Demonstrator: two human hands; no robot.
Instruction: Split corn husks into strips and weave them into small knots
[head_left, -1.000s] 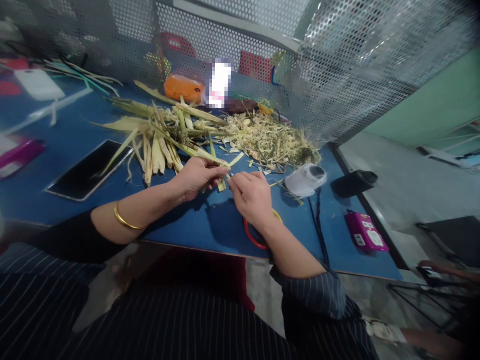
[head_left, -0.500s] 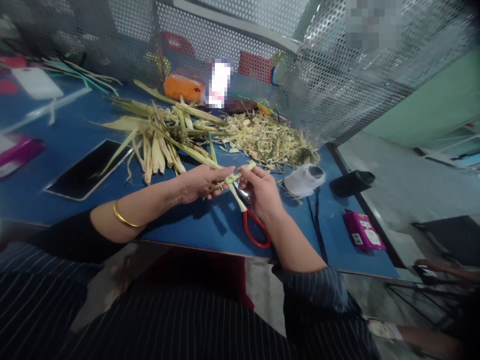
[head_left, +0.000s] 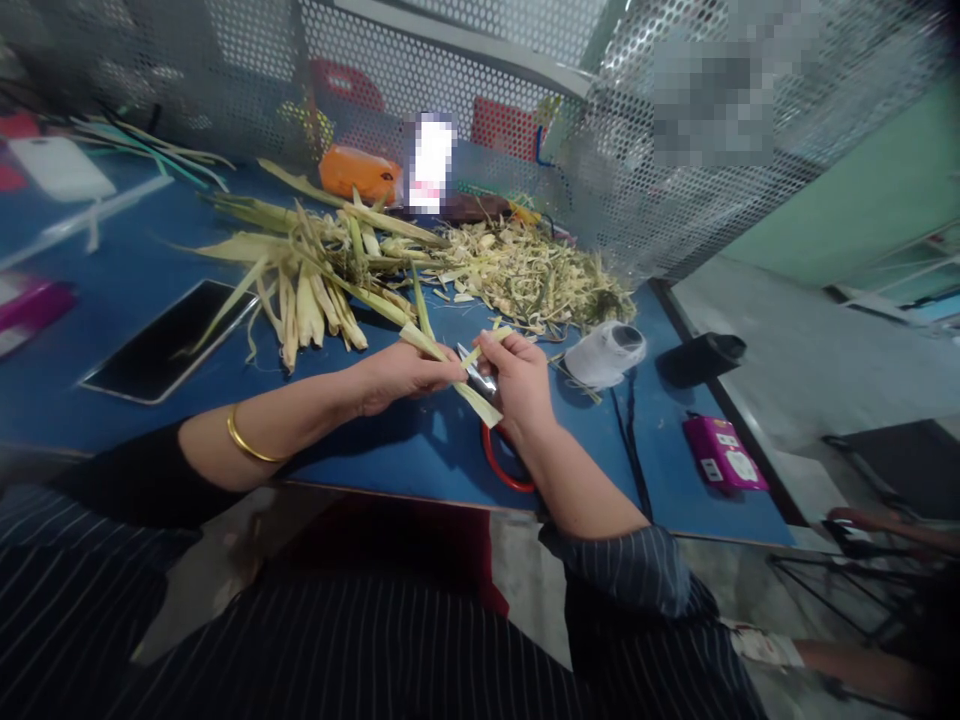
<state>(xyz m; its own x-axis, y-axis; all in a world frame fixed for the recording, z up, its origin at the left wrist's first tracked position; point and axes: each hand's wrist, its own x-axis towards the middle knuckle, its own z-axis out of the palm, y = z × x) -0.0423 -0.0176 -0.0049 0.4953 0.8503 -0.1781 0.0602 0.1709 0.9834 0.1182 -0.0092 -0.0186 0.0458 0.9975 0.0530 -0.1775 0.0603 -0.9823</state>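
Observation:
Between my hands are pale green husk strips (head_left: 478, 404) that cross each other. My left hand (head_left: 409, 375) pinches them from the left, with one wide strip end rising above its fingers. My right hand (head_left: 517, 375) pinches a strip end near its fingertips. Red-handled scissors (head_left: 493, 462) lie beneath the right hand, their metal part partly hidden. Beyond the left hand lies a bundle of dry husks (head_left: 315, 300), and a heap of shredded husk pieces (head_left: 532, 275) spreads behind both hands.
On the blue table (head_left: 390, 455) lie a dark tablet (head_left: 171, 342), a white roll (head_left: 606, 352), a black cylinder (head_left: 701, 360), black cord (head_left: 632, 440) and a purple packet (head_left: 724, 453). A lit phone (head_left: 433, 160) leans before the perforated metal screen. A person's leg shows at lower right.
The strips have shifted between my fingers; a wide end now points up and left over my left hand, and another spreads flatter below. The whole view has moved slightly.

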